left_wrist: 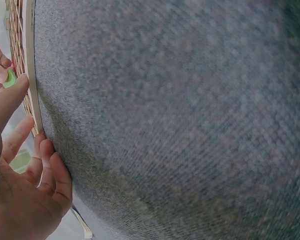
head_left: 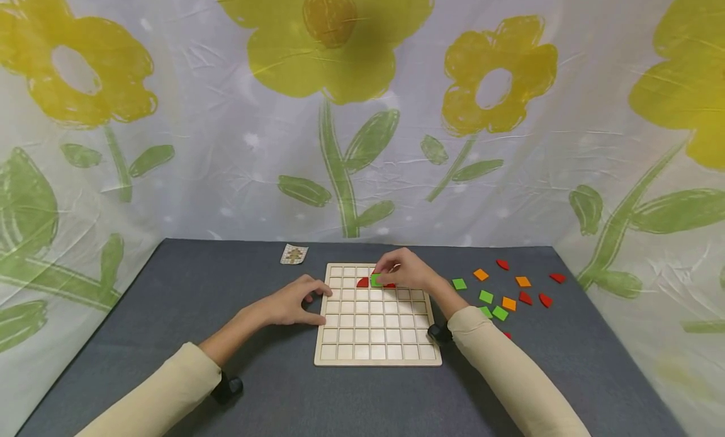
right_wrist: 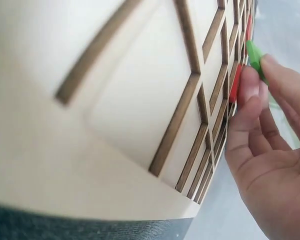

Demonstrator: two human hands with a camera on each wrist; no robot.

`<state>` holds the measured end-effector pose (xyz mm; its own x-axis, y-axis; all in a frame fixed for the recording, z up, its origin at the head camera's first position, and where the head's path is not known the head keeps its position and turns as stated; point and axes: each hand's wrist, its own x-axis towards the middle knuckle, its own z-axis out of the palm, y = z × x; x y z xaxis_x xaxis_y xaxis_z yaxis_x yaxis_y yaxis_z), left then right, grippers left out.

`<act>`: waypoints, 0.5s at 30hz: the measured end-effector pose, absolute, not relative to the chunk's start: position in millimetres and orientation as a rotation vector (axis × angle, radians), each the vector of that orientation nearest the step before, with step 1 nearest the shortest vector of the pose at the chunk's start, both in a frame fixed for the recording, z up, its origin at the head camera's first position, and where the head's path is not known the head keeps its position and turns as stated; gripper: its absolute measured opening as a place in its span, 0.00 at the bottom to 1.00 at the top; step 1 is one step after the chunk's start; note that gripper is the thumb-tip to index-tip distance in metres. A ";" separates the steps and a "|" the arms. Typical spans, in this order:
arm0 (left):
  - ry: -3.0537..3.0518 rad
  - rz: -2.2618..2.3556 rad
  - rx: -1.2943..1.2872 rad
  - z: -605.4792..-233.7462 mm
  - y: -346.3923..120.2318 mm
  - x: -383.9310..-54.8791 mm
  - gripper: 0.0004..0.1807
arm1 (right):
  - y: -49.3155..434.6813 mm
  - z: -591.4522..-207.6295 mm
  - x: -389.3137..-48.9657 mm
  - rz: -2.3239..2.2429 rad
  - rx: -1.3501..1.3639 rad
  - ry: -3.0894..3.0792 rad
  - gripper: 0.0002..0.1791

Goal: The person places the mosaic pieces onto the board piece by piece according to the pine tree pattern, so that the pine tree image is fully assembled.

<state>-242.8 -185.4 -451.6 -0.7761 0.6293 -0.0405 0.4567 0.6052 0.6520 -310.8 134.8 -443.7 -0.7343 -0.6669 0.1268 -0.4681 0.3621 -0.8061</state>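
Note:
A pale wooden grid board (head_left: 377,363) with square cells lies on the dark cloth. My right hand (head_left: 409,272) pinches a green square tile (head_left: 376,280) between thumb and fingers over an upper row; in the right wrist view the tile (right_wrist: 256,60) is tilted. To the tile's left, a red curved piece (head_left: 362,283) sits in a cell. Another red piece (right_wrist: 235,84) sits on its other side, partly behind my right hand. With thumb and fingers spread, my left hand (head_left: 293,303) touches the board's left edge; its fingertips (left_wrist: 39,138) rest at the rim.
Right of the board lie scattered green tiles (head_left: 486,296), orange tiles (head_left: 481,274) and red pieces (head_left: 545,300), several of them near my right forearm. A small patterned card (head_left: 294,254) lies beyond the board's upper left. A flowered curtain (head_left: 238,172) hangs behind the table.

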 end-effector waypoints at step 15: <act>2.563 0.935 0.891 -450.9 -184.9 -241.5 0.29 | 125.9 -441.6 -311.5 -1.187 -0.977 2.494 0.05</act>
<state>-241.5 -184.9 -450.9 -0.7741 0.6318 -0.0407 0.4572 0.6023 0.6544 -311.5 125.9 -441.6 -0.7578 -0.6465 0.0886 -0.4764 0.4553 -0.7521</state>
